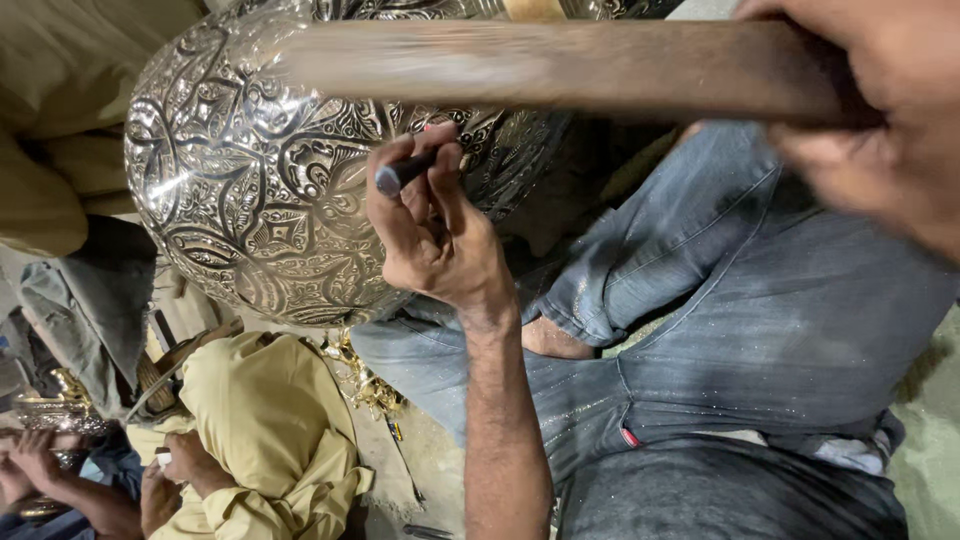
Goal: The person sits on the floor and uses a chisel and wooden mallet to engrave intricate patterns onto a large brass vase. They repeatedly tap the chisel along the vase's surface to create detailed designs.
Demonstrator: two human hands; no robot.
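Dusty workshop floor [440, 470], brass scraps [365, 385] and thin metal rods [405, 465] lying on it

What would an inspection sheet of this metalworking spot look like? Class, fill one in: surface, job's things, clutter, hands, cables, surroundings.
Surface: floor, pale, partly seen beside the seated person's jeans.
Job's things: large silver vessel with engraved floral pattern, resting against the legs; thin dark punch, tip set on the vessel; wooden handle, blurred, held across the top.
Clutter: golden metal scraps on the floor below the vessel.
Hands: left hand, fingers pinching the punch; right hand wrapped around the wooden handle.
Cables: nothing seen.
Surroundings: another person in yellow clothing seated nearby; a third person's hands on a small metal piece.
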